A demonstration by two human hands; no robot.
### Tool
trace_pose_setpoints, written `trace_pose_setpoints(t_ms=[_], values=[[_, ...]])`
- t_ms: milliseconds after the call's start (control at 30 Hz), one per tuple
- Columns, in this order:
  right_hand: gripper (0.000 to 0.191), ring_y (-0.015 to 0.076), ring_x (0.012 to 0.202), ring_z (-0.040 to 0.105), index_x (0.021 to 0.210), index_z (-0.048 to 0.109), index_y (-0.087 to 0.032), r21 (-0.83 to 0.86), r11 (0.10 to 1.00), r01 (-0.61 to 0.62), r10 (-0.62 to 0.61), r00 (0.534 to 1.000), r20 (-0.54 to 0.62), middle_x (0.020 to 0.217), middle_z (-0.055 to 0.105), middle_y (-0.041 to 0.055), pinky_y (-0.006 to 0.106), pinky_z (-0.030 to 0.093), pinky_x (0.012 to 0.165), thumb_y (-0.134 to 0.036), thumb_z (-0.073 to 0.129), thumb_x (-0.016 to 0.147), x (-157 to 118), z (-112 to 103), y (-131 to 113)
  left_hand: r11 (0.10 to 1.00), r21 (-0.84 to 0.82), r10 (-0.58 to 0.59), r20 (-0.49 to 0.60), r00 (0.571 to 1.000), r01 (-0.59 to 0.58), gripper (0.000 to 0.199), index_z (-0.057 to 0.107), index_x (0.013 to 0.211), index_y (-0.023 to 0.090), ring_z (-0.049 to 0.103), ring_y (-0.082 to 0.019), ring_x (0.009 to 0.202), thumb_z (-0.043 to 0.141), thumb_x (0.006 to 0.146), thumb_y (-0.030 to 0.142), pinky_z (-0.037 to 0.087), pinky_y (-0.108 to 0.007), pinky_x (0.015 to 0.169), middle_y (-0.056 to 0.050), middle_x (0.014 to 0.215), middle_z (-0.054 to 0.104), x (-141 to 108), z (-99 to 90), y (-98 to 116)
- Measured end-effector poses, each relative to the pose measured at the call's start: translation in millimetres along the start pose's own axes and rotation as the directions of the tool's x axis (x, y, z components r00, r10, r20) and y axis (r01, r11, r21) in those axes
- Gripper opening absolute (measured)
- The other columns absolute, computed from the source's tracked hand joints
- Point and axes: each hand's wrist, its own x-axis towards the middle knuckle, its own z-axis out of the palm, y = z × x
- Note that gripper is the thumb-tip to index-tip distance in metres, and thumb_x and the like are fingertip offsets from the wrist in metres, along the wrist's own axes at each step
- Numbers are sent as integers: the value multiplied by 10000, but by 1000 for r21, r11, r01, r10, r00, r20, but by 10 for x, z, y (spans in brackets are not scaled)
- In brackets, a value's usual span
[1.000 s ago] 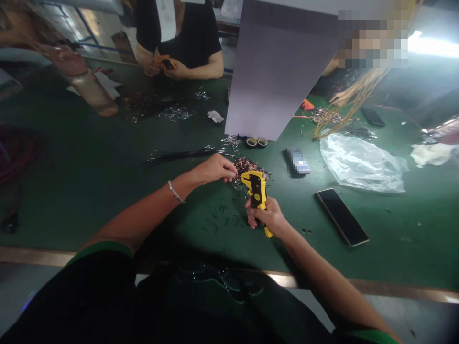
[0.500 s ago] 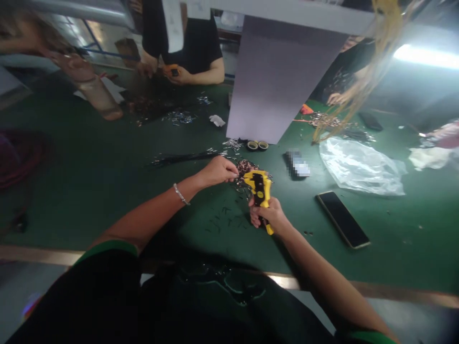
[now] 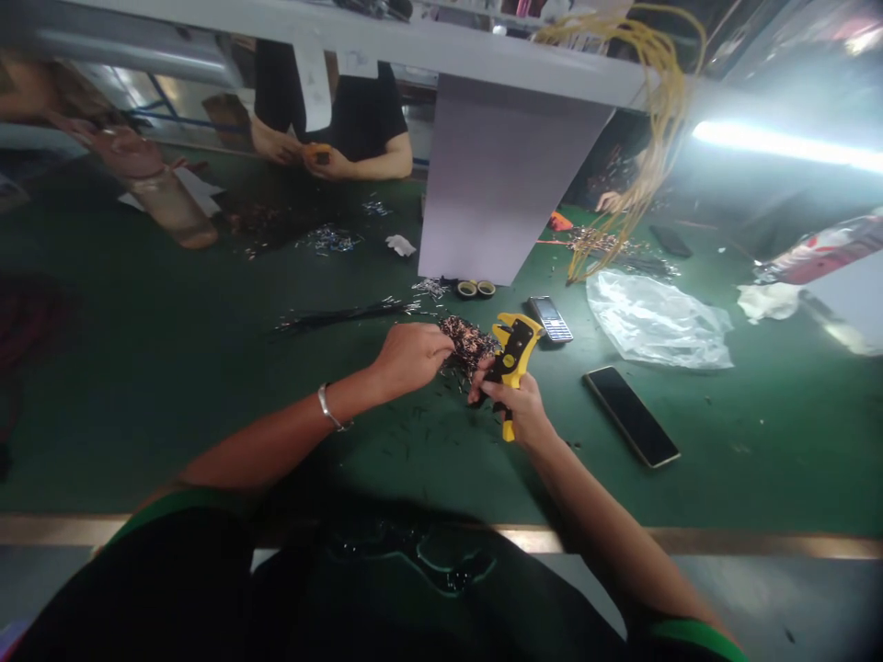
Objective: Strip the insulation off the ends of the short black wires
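**Right hand** (image 3: 519, 411): closed around the grip of a yellow-and-black wire stripper (image 3: 512, 361).
**Left hand** (image 3: 409, 358): fingers curled, touching a bundle of short wires (image 3: 469, 344) just left of the stripper; whether it grips them cannot be told.
**Left wrist:** silver bangle (image 3: 326, 408).
**Right of right hand:** black smartphone (image 3: 631, 416).
**Beyond right hand:** keypad phone (image 3: 550, 319), clear plastic bag (image 3: 655, 323), two tape rolls (image 3: 475, 289).
**Far across the green-topped bench:** a co-worker's hands (image 3: 321, 162).
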Motion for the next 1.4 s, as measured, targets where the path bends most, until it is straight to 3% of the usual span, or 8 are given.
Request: trace_pose_setpoints(t_ms=[167, 400, 533, 767, 933, 1100, 1300, 1400], values=[[275, 154, 547, 616, 881, 623, -181, 0, 999, 38, -38, 998, -46, 665, 641, -28, 320, 522, 585, -220, 745, 637, 10, 80, -9, 991, 73, 117, -34, 993, -115, 259, 733, 770, 199, 618, -165, 731, 498, 860, 140, 442, -277, 648, -32, 750, 695, -74, 49, 54], [160, 142, 470, 572, 770, 595, -188, 30, 997, 69, -69, 997, -26, 557, 606, -43, 291, 502, 505, -182, 648, 620, 23, 140, 20, 961, 104, 262, -42, 964, -257, 229, 722, 775, 184, 635, -160, 707, 517, 856, 120, 433, -266, 623, -31, 746, 709, -96, 13, 96], [174, 132, 439, 554, 735, 581, -187, 52, 997, 48, -46, 998, -43, 553, 594, -55, 283, 496, 476, -150, 617, 569, 50, 155, 3, 958, 85, 278, -53, 959, -273, 215, 717, 781, 184, 643, -158, 701, 524, 849, 118, 436, -264, 613, -23, 749, 715, -98, 0, 106], [168, 108, 427, 542, 695, 588, -181, -56, 996, 66, -72, 992, -106, 563, 579, -64, 238, 447, 438, -135, 585, 533, 171, 168, -31, 956, 173, 255, -79, 964, -239, 218, 694, 702, 176, 615, -167, 636, 522, 813, 103, 398, -271, 556, -27, 660, 677, -113, -17, 93], [139, 112, 420, 528, 680, 554, -191, -88, 995, 43, -54, 991, -123, 528, 553, -68, 250, 447, 453, -159, 572, 546, 222, 137, -54, 970, 197, 179, -166, 970, -145, 233, 701, 694, 167, 604, -174, 638, 520, 833, 118, 419, -279, 578, -45, 649, 658, -87, -132, 44], [217, 134, 508, 572, 748, 572, -187, -111, 994, 19, -27, 997, -73, 608, 598, -47, 279, 477, 530, -146, 610, 539, 133, 167, -60, 999, 34, -15, -238, 971, 24, 205, 743, 778, 182, 637, -152, 669, 557, 841, 122, 448, -254, 616, -34, 726, 707, -33, -215, 6], [317, 167, 635, 606, 858, 623, -192, -135, 991, -25, 16, 998, -65, 715, 651, -11, 345, 517, 672, -171, 693, 550, 10, 174, 49, 990, -75, -139, -392, 909, 119, 181, 754, 774, 188, 648, -141, 657, 590, 818, 125, 464, -244, 612, -19, 711, 720, 2, -318, -70], [394, 215, 772, 660, 946, 642, -197, -133, 990, -53, 56, 998, 13, 838, 694, 26, 415, 518, 825, -195, 740, 564, -33, 85, 99, 982, -107, -189, -415, 890, 158, 164, 755, 763, 190, 639, -132, 627, 606, 801, 131, 461, -237, 588, -8, 677, 709, 13, -368, -119]])
